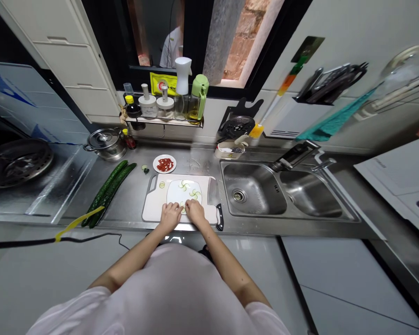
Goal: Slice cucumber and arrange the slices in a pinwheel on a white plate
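A white square plate (172,191) rests on a pale cutting board (154,211). Thin cucumber slices (195,194) lie on it in pinwheel shapes, two of them plain to see. At the plate's near edge, my left hand (171,216) and my right hand (195,212) meet over another group of cucumber slices. The fingers of both are bent and closed at these slices, partly covering them. A few round slices (162,184) sit on the board's left side. A knife with a black handle (219,217) lies along the board's right edge.
Whole cucumbers (108,190) lie at the left, near a lidded pot (106,143). A small plate of chopped red pieces (165,164) stands behind the board. To the right is a double sink (253,186). Bottles and jars fill a wall rack (164,122).
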`<move>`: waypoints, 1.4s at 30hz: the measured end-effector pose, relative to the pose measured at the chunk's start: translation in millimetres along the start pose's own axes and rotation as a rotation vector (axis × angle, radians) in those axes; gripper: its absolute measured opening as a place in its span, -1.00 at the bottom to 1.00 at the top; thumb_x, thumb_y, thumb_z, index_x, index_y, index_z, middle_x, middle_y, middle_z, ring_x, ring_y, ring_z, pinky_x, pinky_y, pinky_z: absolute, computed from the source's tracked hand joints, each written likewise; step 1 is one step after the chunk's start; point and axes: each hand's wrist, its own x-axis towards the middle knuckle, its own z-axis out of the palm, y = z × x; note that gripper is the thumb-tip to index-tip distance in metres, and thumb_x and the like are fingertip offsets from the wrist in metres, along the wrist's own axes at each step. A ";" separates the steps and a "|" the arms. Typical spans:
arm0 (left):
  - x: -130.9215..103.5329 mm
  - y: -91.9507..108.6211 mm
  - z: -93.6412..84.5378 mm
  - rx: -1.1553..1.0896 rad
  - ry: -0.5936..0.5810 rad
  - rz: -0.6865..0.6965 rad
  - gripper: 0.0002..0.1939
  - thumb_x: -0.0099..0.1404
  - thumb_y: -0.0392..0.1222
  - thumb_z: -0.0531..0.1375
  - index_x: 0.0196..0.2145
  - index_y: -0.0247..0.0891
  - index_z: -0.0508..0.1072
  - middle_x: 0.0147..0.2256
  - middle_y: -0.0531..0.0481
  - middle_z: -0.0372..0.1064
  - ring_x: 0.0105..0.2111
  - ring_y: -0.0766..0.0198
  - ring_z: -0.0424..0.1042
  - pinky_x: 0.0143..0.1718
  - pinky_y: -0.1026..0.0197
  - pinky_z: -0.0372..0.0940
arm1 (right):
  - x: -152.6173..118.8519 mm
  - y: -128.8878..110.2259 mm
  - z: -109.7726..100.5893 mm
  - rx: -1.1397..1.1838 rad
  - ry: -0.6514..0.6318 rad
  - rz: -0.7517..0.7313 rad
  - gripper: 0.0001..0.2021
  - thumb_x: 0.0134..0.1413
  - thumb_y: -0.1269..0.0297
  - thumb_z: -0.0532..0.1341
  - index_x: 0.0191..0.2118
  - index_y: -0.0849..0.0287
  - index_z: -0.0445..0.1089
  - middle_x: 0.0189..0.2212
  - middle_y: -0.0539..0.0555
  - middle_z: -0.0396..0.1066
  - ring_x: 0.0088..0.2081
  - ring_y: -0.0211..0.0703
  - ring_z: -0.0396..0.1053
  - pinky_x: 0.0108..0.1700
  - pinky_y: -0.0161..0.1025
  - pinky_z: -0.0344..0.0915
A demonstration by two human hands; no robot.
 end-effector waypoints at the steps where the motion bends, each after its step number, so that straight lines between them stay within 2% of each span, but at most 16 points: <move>1: -0.1 0.6 -0.5 0.003 -0.001 -0.001 -0.67 0.29 -0.23 0.03 -0.03 -0.06 0.41 -0.15 -0.10 0.35 -0.17 0.11 0.24 -0.16 0.02 0.01 | -0.2 -0.2 0.4 -0.002 0.004 0.001 -0.81 0.23 0.29 0.01 -0.17 0.15 0.34 -0.20 0.12 0.36 -0.16 -0.15 0.25 -0.24 -0.30 0.09; 12: -4.5 5.5 -5.2 -0.014 0.007 -0.025 -0.64 0.27 -0.23 0.04 0.01 -0.05 0.38 -0.15 -0.11 0.34 -0.17 0.09 0.23 -0.16 0.01 0.02 | -2.0 0.7 1.9 0.048 0.042 -0.020 -0.82 0.23 0.28 0.03 -0.13 0.12 0.32 -0.20 0.09 0.36 -0.16 -0.15 0.23 -0.23 -0.31 0.08; 19: -6.6 4.1 -5.9 -0.010 -0.001 -0.030 -0.64 0.29 -0.22 0.01 0.02 -0.07 0.38 -0.12 -0.12 0.35 -0.15 0.08 0.23 -0.09 -0.03 0.00 | -1.9 0.0 0.5 0.023 -0.006 -0.046 -0.78 0.25 0.24 -0.01 -0.14 0.10 0.35 -0.19 0.10 0.34 -0.13 -0.14 0.22 -0.21 -0.30 0.09; 32: -8.0 4.1 -12.9 -0.065 -0.044 -0.048 -0.60 0.26 -0.26 0.03 0.03 -0.07 0.39 -0.10 -0.13 0.36 -0.11 0.08 0.24 0.01 -0.06 -0.04 | 10.0 -7.2 -7.1 0.045 -0.112 0.050 -0.79 0.22 0.23 0.03 -0.13 0.12 0.33 -0.15 0.11 0.40 -0.16 -0.15 0.30 -0.25 -0.28 0.12; 38: -9.2 2.6 -11.3 -0.055 -0.026 -0.041 -0.62 0.26 -0.26 0.02 0.00 -0.08 0.42 -0.10 -0.13 0.37 -0.11 0.09 0.24 0.01 -0.06 -0.04 | 20.2 -6.3 -6.7 0.072 -0.178 0.117 -0.83 0.16 0.23 0.07 -0.20 0.10 0.36 -0.22 0.08 0.43 -0.20 -0.14 0.34 -0.29 -0.29 0.12; 42: -7.7 0.7 -10.2 -0.069 -0.017 -0.042 -0.66 0.26 -0.26 0.03 -0.05 -0.09 0.44 -0.11 -0.11 0.37 -0.11 0.10 0.24 0.01 -0.06 -0.04 | 22.0 -5.1 -6.3 0.067 -0.174 0.110 -0.83 0.15 0.24 0.07 -0.19 0.09 0.36 -0.22 0.08 0.44 -0.20 -0.15 0.35 -0.28 -0.29 0.12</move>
